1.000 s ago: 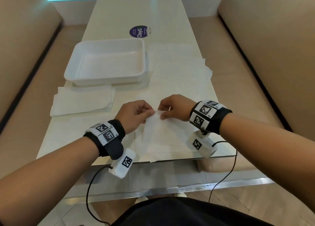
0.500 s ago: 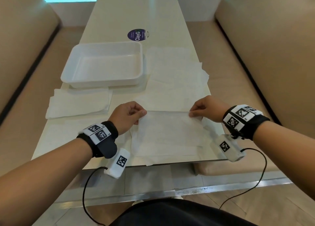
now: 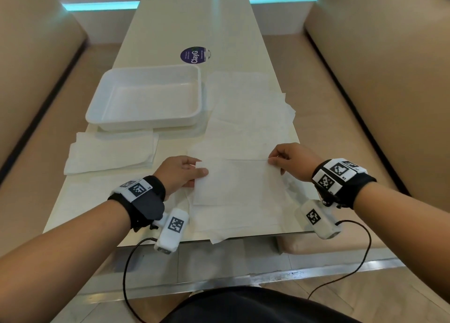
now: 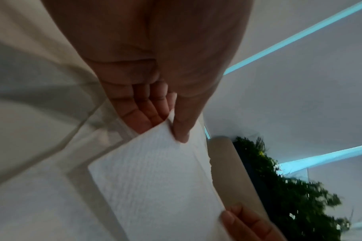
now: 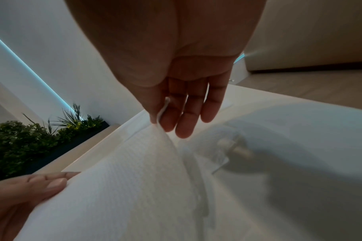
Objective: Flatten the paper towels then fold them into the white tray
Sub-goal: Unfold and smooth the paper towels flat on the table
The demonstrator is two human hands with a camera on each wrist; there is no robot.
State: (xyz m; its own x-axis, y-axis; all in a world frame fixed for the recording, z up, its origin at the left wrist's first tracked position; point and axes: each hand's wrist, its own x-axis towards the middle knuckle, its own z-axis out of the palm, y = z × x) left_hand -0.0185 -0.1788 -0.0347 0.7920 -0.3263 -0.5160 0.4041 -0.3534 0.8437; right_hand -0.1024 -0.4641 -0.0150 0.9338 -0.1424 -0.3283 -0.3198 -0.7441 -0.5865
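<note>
A white paper towel [image 3: 237,182] hangs stretched between my two hands, just above other sheets near the table's front edge. My left hand [image 3: 192,173] pinches its far-left corner between thumb and fingers; the left wrist view shows the towel [image 4: 155,179] held under my thumb. My right hand [image 3: 276,161] pinches the far-right corner, and in the right wrist view the towel [image 5: 124,187] curls up into that pinch. The white tray [image 3: 97,103] stands behind my left hand, with nothing in it.
A folded stack of towels [image 3: 109,152] lies left of my hands, in front of the tray. Several loose flat sheets [image 3: 248,118] cover the table's right side up to its edge. A round purple sticker [image 3: 194,55] sits further back. Beige benches flank the table.
My hands have drawn apart from the middle, the right one going far to the right, and the towel now spreads wide between them. The tray and the stack have not moved.
</note>
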